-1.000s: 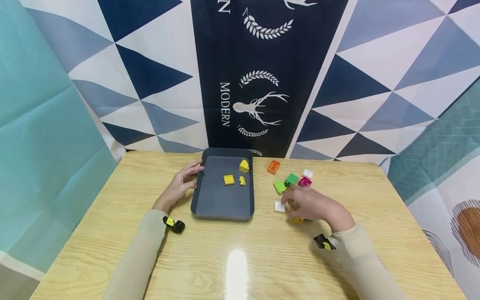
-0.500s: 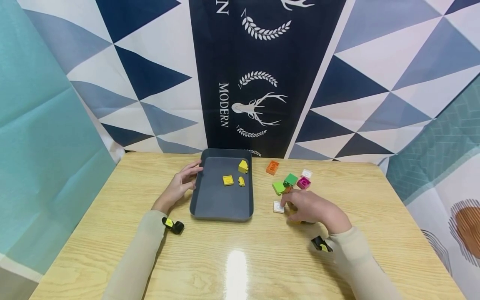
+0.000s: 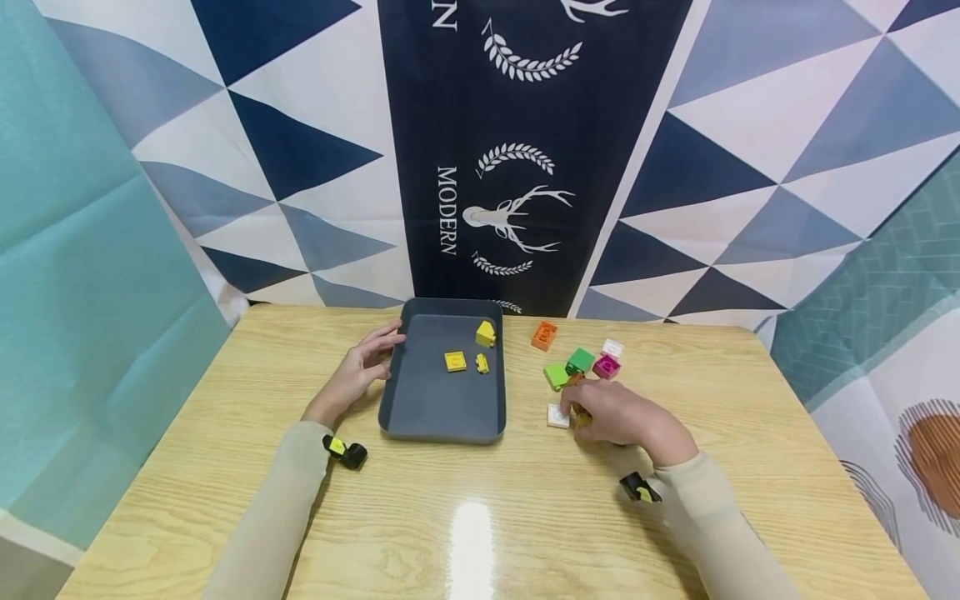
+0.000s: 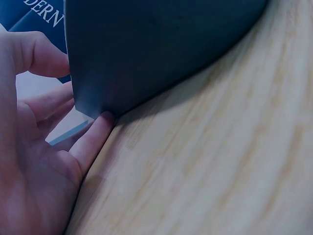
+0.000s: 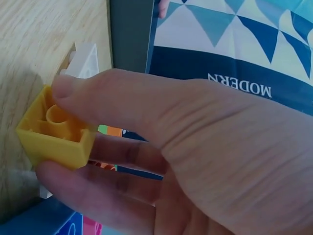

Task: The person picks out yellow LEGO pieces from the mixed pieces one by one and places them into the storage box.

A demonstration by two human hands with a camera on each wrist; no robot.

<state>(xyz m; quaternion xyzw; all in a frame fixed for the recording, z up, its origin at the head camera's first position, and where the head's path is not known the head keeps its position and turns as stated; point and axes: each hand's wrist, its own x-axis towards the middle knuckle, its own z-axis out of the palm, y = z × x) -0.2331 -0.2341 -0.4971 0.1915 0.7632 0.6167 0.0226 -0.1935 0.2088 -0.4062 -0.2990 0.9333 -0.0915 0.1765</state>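
My right hand [image 3: 626,417] pinches a yellow toy brick [image 5: 54,152] between thumb and fingers, its hollow underside showing in the right wrist view. Close by its fingertips lies a white square piece [image 3: 557,416]. My left hand [image 3: 358,371] touches the left wall of a dark grey tray [image 3: 442,408], fingers extended and not wrapped round it; in the left wrist view fingertips [image 4: 105,120] meet its outer side. Inside the tray lie a yellow wedge-shaped brick [image 3: 485,334], a yellow square piece [image 3: 455,362] and a small yellow piece [image 3: 482,363].
Beyond the right hand are a lime piece [image 3: 557,376], a green brick [image 3: 580,361], a magenta brick [image 3: 607,367] and a white brick [image 3: 612,348]. An orange brick [image 3: 544,336] lies near the back edge. A blue brick [image 5: 44,223] shows below the right hand.
The right hand has closed its thumb and fingers on the yellow brick and turned it up between them. The left hand and the tray stay in place.
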